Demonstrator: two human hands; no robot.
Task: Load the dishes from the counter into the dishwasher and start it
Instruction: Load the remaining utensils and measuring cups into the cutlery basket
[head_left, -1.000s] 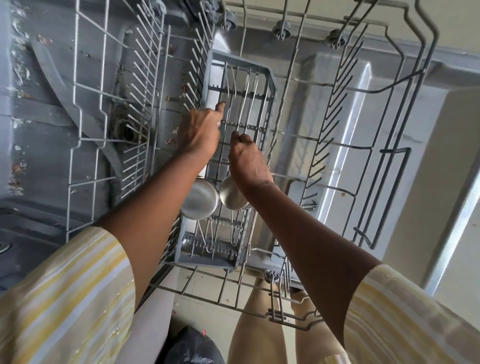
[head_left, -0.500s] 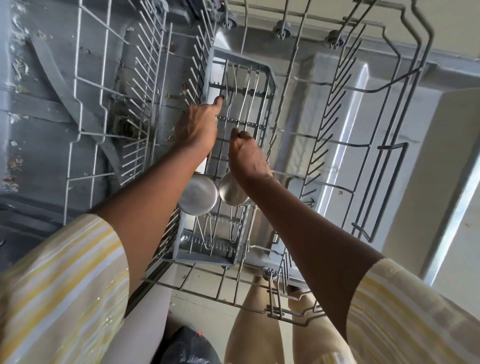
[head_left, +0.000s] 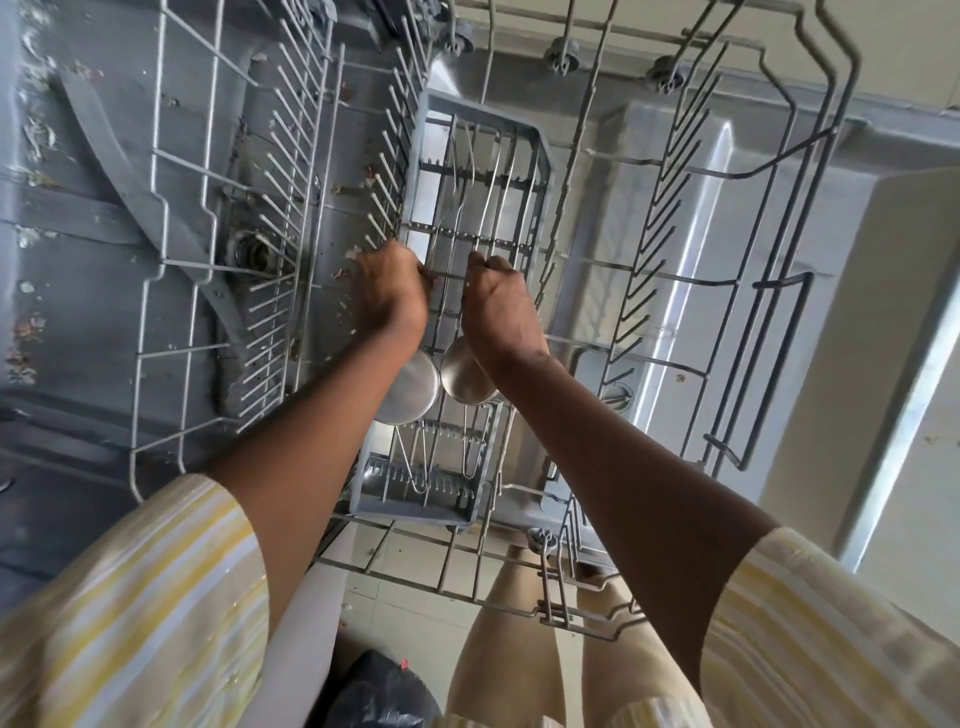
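My left hand (head_left: 392, 299) and right hand (head_left: 501, 309) curl down into the cutlery basket (head_left: 543, 156), hiding my fingertips; I cannot tell whether they pinch a bar or a handle. My left wrist covers part of a round steel piece (head_left: 413, 392), my right part of a steel bowl (head_left: 462, 382). The rack (head_left: 779, 281) runs off the top edge, and the black bag (head_left: 384, 696) off the bottom.

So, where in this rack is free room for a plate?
Free: the rack's wire floor right of the grey cutlery basket, up to its right side; also the tine rows left of it. Crowded: the basket, with two ladles, left hand and right hand inside.
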